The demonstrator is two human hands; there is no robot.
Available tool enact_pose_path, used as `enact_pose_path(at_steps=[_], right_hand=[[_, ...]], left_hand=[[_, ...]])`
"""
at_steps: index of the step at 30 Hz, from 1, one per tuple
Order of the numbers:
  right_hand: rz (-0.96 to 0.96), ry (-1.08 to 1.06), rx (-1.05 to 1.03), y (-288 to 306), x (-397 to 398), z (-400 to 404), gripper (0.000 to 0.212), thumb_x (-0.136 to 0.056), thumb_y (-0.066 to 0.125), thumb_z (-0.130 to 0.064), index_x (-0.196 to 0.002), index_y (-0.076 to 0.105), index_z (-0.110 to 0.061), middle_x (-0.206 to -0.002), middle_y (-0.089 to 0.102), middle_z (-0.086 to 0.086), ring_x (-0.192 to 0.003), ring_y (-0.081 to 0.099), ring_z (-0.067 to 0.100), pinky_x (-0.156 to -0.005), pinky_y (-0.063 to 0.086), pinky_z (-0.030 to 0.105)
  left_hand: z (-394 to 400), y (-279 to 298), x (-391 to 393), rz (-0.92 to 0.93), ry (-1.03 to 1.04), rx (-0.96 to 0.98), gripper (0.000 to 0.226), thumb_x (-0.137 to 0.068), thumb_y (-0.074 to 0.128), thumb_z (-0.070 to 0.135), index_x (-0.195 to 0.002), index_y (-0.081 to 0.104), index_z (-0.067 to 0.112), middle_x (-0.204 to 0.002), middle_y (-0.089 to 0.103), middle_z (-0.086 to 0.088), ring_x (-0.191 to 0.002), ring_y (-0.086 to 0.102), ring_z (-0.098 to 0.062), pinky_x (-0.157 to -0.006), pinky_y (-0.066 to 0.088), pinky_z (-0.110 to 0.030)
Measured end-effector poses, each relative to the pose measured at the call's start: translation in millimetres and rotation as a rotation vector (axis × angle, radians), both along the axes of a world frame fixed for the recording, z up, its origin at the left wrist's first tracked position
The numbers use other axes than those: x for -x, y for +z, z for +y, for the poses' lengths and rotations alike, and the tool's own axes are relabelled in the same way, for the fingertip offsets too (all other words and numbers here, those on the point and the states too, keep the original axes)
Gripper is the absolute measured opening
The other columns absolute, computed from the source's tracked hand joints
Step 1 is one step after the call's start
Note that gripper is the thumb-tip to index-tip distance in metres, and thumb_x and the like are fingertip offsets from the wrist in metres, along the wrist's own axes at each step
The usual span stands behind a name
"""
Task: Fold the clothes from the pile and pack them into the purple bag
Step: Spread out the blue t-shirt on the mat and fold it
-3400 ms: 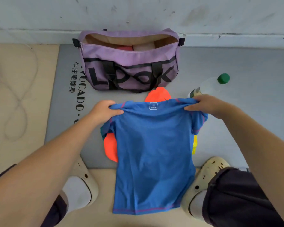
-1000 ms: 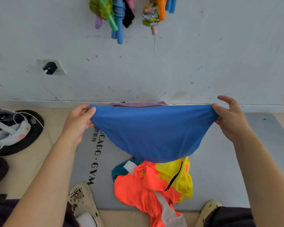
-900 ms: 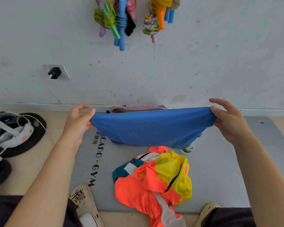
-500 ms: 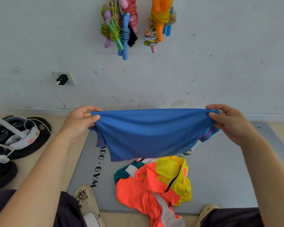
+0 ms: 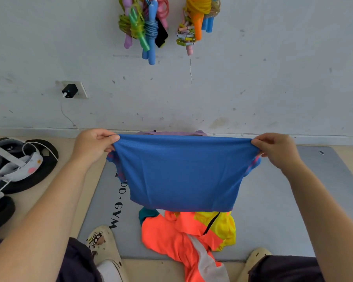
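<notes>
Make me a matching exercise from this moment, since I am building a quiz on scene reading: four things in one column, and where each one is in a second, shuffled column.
Things:
1. blue shirt
2. orange and yellow clothes
3. purple bag
4. jump ropes

Places:
A. hanging high on the wall
B. lying in a heap on the grey mat
C. stretched in the air between the left hand and the right hand
D. against the wall, mostly hidden behind the held cloth

Pairs: 1-C, 2-B, 3-D, 4-A
</notes>
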State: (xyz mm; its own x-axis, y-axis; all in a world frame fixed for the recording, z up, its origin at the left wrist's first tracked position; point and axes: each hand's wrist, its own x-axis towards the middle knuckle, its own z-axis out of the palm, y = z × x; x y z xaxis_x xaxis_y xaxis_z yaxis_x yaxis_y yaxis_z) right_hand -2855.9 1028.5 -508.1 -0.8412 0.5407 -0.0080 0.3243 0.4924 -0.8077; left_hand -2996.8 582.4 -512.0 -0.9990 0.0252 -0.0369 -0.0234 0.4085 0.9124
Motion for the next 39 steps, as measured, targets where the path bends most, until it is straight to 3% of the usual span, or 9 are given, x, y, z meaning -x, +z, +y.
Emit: enact_pose_path(at_steps=[7,13,17,22,25,27,30,34,39], right_hand=[[0.146,-0.087,-0.061,-2,18,-10,0.009,-0.088,0.067,-0.027,-0.082,0.068,-0.019,-0.072,0.059,-0.001,-0.066,0.051,0.013,-0.065,0.042,0.026],[0.124,0.023,0.081,-2,8,-11,0.007,-0.095,0.057,-0.020,-0.090,0.061,-0.016,-0.084,0.064,-0.002,-0.083,0.062,0.019,-0.076,0.050,0.028],[0.028,0.045,0.165,-19,1,-8,0.008,-0.093,0.061,-0.022,-0.087,0.062,-0.016,-0.085,0.068,0.005,-0.084,0.066,0.027,-0.082,0.053,0.039],[-0.461,0.251,0.187,-84,-32,-4,0.009,-0.092,0.065,-0.016,-0.084,0.067,-0.012,-0.087,0.064,0.011,-0.086,0.058,0.024,-0.079,0.049,0.036],[-0.691,0.196,0.197,-129,-59,-8,0.012,-0.092,0.066,-0.021,-0.088,0.065,-0.010,-0.079,0.060,0.009,-0.071,0.056,0.018,-0.062,0.045,0.027],[-0.690,0.110,0.323,-153,-74,-13,0.014,-0.095,0.061,-0.018,-0.097,0.061,-0.005,-0.069,0.059,0.012,-0.058,0.061,0.017,-0.056,0.046,0.026],[-0.556,-0.109,0.622,-178,-85,-28,0.022,-0.098,0.056,-0.021,-0.107,0.054,-0.001,-0.078,0.068,0.020,-0.069,0.071,0.029,-0.060,0.058,0.032],[-0.443,-0.335,0.679,-197,-82,-46,0.033,-0.089,0.069,-0.037,-0.087,0.053,-0.008,-0.078,0.071,0.021,-0.068,0.073,0.030,-0.058,0.060,0.034],[-0.486,-0.288,0.821,-221,-95,-48,0.020,-0.090,0.066,-0.006,-0.088,0.048,-0.012,-0.079,0.062,0.015,-0.051,0.068,0.019,-0.051,0.057,0.027]], left_hand=[[14,-11,7,0.152,0.171,0.023,0.013,-0.089,0.069,0.017,-0.077,0.065,0.020,-0.072,0.061,0.003,-0.046,0.059,0.005,-0.041,0.041,-0.008],[6,-19,5,0.073,0.079,-0.098,0.016,-0.098,0.057,0.017,-0.084,0.057,0.024,-0.086,0.062,0.001,-0.072,0.063,-0.013,-0.061,0.056,-0.023],[3,-35,-2,-0.044,0.022,-0.105,0.011,-0.093,0.064,0.013,-0.083,0.064,0.019,-0.084,0.065,-0.003,-0.071,0.060,-0.016,-0.054,0.055,-0.019],[-13,-106,-41,-0.479,-0.161,0.152,0.001,-0.087,0.072,0.013,-0.088,0.071,0.013,-0.084,0.069,-0.007,-0.082,0.061,-0.020,-0.073,0.050,-0.032],[-14,-152,-75,-0.676,-0.089,0.165,0.011,-0.090,0.069,0.014,-0.098,0.068,0.006,-0.070,0.062,-0.010,-0.056,0.059,-0.016,-0.054,0.047,-0.026],[-8,-174,-94,-0.765,-0.023,0.040,0.014,-0.095,0.063,0.013,-0.105,0.061,0.005,-0.067,0.061,-0.010,-0.044,0.062,-0.015,-0.044,0.047,-0.021],[10,-195,-111,-0.813,0.087,-0.183,0.013,-0.097,0.060,0.019,-0.102,0.053,0.009,-0.083,0.071,-0.012,-0.057,0.071,-0.017,-0.055,0.054,-0.027],[31,-212,-113,-0.696,0.289,-0.206,0.027,-0.087,0.073,0.020,-0.080,0.048,0.013,-0.079,0.070,-0.016,-0.050,0.069,-0.014,-0.045,0.053,-0.022],[25,-230,-117,-0.709,0.298,-0.196,0.025,-0.084,0.073,0.002,-0.084,0.051,0.013,-0.087,0.068,-0.017,-0.047,0.068,-0.012,-0.047,0.050,-0.020]])
